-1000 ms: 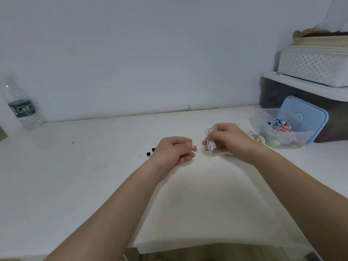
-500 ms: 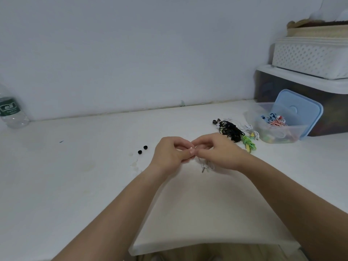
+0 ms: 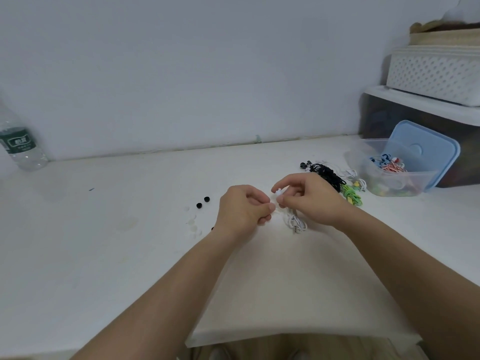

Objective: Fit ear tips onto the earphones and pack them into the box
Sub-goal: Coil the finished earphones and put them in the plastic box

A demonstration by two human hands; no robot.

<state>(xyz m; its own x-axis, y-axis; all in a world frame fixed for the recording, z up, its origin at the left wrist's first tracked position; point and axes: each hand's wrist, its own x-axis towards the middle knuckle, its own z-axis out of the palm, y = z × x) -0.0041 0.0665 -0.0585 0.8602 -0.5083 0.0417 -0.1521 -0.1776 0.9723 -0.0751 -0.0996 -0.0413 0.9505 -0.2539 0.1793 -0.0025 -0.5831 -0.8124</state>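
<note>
The right hand [image 3: 311, 198] pinches a small white earbud [image 3: 279, 195] just above the table [image 3: 104, 255], with its wire [image 3: 296, 223] in a soft pile below; the left hand [image 3: 244, 207] is curled beside it, but I cannot tell if it holds a tip. The earbud looks light and slippery, so hold its hard body, not the bendy wire. The bottle [image 3: 30, 159] has a green label [image 3: 18, 142], too blurry to read.
</note>
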